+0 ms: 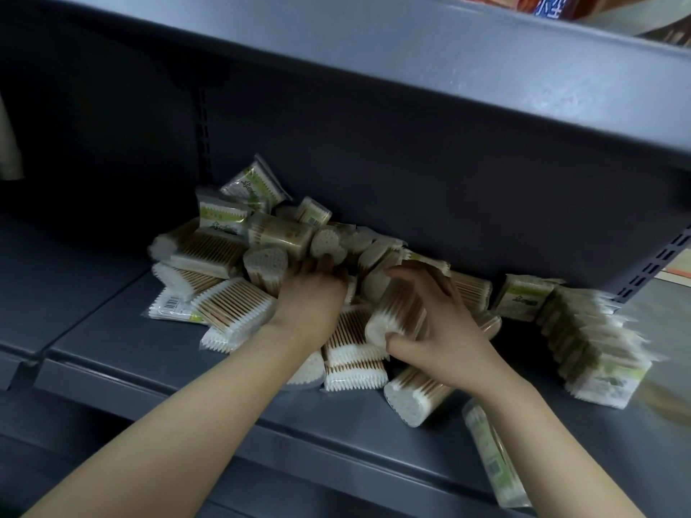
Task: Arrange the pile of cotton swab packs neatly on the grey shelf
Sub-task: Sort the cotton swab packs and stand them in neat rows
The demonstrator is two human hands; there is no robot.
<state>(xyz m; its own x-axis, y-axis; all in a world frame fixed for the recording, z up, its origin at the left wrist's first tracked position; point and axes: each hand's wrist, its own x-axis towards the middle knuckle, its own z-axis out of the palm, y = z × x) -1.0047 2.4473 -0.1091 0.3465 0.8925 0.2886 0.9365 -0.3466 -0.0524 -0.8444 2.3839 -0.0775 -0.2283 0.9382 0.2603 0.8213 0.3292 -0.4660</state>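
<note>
Two bare hands reach into a pile of cotton swab packs [261, 271] heaped on the grey shelf [112, 330]. The pile holds too many overlapping packs for an exact count, roughly two dozen, lying at every angle against the back panel [411, 162]. The right hand [445, 323] has its fingers and thumb curled round one pack [396, 315], gripping it at the near side of the heap with the white swab tips facing the camera. The left hand [310, 293] lies palm down on the middle of the pile, its fingers buried among the packs; I cannot tell whether they grip anything.

To the right, a row of packs [594, 345] stands on edge, pressed side by side, running from the back panel toward the front lip; it is blurred, so no exact count. One pack [523, 297] stands at the back between pile and row. One loose pack [415, 398] lies near the front lip, and one more pack [493, 465] hangs over the lip itself.

The shelf is dark grey metal, with a slotted upright [203, 132] behind the pile and another [654, 267] at the right end. An upper shelf [448, 69] overhangs closely. Bare shelf stretches left of the pile, and a narrow strip runs along the front.
</note>
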